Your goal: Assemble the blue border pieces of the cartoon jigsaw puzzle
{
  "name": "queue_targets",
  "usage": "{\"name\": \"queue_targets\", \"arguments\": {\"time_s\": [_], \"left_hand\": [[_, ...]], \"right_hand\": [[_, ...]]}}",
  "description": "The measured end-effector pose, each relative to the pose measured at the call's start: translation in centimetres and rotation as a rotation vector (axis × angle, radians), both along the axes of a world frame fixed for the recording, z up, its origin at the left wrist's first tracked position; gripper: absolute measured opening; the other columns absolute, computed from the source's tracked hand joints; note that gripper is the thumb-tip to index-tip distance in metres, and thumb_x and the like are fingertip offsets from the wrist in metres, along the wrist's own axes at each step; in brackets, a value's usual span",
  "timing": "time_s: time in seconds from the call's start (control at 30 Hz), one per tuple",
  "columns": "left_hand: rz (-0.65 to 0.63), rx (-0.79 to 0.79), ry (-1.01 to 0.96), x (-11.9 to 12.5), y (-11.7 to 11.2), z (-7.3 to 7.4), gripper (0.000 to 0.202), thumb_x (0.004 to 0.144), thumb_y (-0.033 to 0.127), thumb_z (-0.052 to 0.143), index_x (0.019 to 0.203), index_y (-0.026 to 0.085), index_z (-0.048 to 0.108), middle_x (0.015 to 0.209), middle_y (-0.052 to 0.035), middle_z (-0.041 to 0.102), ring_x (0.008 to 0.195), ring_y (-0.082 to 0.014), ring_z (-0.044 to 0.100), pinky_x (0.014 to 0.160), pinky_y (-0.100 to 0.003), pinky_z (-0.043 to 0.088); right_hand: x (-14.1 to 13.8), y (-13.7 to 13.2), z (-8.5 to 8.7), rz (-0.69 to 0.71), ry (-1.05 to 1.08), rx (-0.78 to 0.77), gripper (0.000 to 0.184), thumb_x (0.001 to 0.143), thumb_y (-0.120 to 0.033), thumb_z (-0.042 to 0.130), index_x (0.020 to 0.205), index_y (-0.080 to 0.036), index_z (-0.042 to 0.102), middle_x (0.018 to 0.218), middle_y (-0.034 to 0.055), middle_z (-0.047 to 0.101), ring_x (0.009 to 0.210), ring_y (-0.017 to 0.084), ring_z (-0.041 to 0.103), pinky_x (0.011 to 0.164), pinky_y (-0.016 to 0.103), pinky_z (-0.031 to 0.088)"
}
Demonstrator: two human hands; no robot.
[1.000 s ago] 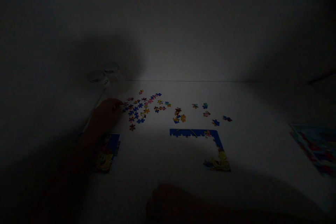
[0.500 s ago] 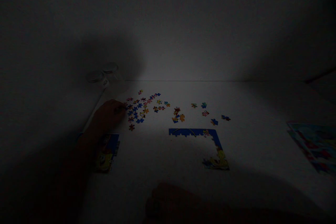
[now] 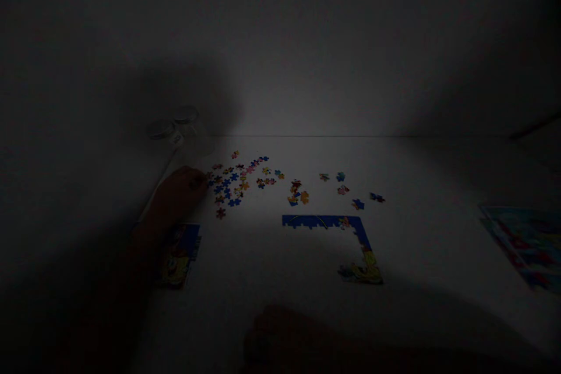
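Observation:
The scene is very dark. My left hand (image 3: 179, 193) reaches over the white table (image 3: 263, 263) to the left edge of a scatter of loose puzzle pieces (image 3: 234, 181); its fingers look curled at the pieces, and whether they hold one is hidden. My right hand (image 3: 280, 339) rests low at the bottom middle as a dim shape, its fingers not discernible. A joined blue puzzle border corner (image 3: 337, 234) lies in the middle. A second assembled piece group (image 3: 179, 254) lies under my left forearm.
Two clear jars (image 3: 175, 128) stand at the back left beside the wall. A few more loose pieces (image 3: 350, 190) lie right of the main scatter. A colourful picture sheet (image 3: 521, 242) lies at the right edge.
My left hand has drawn back slightly from the pieces and its fingers have curled in. The view has shifted a little. My right hand stays put.

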State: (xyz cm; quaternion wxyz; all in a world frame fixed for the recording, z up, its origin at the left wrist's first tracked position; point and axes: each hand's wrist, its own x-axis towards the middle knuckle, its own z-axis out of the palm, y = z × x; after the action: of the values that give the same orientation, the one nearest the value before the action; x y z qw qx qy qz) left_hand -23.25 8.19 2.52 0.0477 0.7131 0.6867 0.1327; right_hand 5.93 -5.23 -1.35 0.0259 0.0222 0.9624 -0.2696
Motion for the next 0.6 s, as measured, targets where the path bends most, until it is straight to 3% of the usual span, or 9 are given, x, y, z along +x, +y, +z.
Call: {"name": "queue_targets", "arguments": {"time_s": [0.17, 0.37, 0.6], "left_hand": [[0.024, 0.045, -0.043, 0.6, -0.1, -0.2, 0.035, 0.091, 0.044, 0.05, 0.101, 0.02, 0.073, 0.103, -0.0101, 0.071, 0.087, -0.0245, 0.068, 0.086, -0.039, 0.057], [-0.168, 0.063, -0.115, 1.3, -0.1, -0.8, 0.041, 0.095, 0.048, 0.048, 0.103, 0.021, 0.077, 0.104, -0.0098, 0.069, 0.096, -0.0238, 0.066, 0.094, -0.038, 0.055], [-0.287, 0.046, -0.085, 0.5, 0.3, -1.7, 0.043, 0.094, 0.051, 0.051, 0.107, 0.021, 0.079, 0.112, -0.0121, 0.065, 0.106, -0.0271, 0.062, 0.099, -0.043, 0.053]], "right_hand": [[0.1, 0.0, -0.2, 0.009, 0.066, -0.034, 0.022, 0.103, -0.035, 0.057, 0.114, -0.02, 0.069, 0.11, 0.0047, 0.077, 0.099, 0.016, 0.065, 0.08, 0.029, 0.048], [-0.2, -0.4, -0.8, -0.026, 0.061, -0.104, 0.019, 0.101, -0.035, 0.061, 0.111, -0.023, 0.071, 0.104, 0.0035, 0.077, 0.088, 0.015, 0.066, 0.073, 0.029, 0.046], [-0.7, 0.7, 1.5, -0.071, -0.074, -0.216, 0.037, 0.105, -0.043, 0.051, 0.094, -0.016, 0.073, 0.092, 0.0053, 0.079, 0.077, 0.012, 0.064, 0.067, 0.025, 0.045]]}}
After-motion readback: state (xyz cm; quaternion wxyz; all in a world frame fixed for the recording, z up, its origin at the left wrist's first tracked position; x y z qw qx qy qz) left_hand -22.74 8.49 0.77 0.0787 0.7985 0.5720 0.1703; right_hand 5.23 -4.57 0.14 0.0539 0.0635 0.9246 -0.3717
